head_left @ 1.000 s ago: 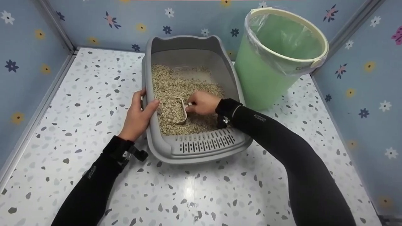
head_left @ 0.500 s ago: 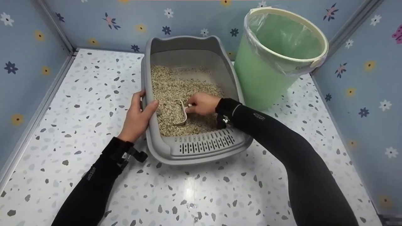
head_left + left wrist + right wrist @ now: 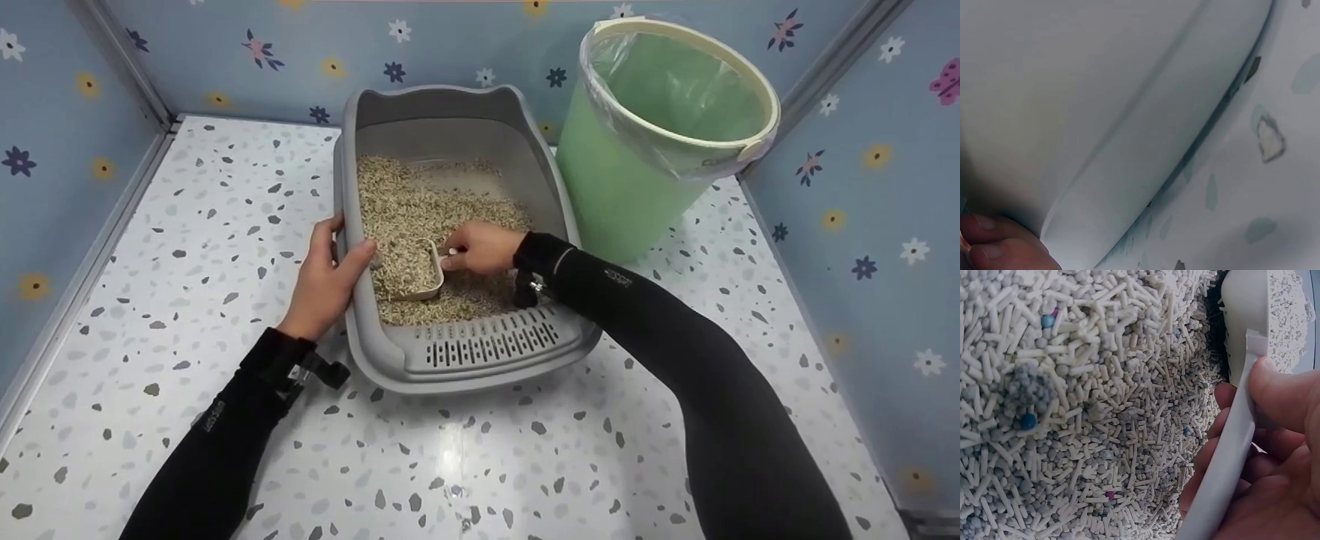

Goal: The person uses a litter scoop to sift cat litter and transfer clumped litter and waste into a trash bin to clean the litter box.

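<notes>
The floor [image 3: 172, 315] carries a grey tray [image 3: 491, 345], set toward the floor's back edge. At the tray's left edge, the left hand [image 3: 321, 281] grips the rim, thumb over the top and fingers outside against the wall. Litter [image 3: 412, 199] covers much of the tray and thins toward the back edge, where bare bottom shows. Inside, between the left edge and the middle, nearer the front edge, sits a scoop [image 3: 440, 279], its head pointing left and full of litter. The right hand [image 3: 486, 247] pinches the scoop's handle, fingers curled beneath. Just beyond the tray's right edge, near the floor's back right corner, stands a green bin [image 3: 622, 187], a clear bag [image 3: 675, 159] folded over its rim.
</notes>
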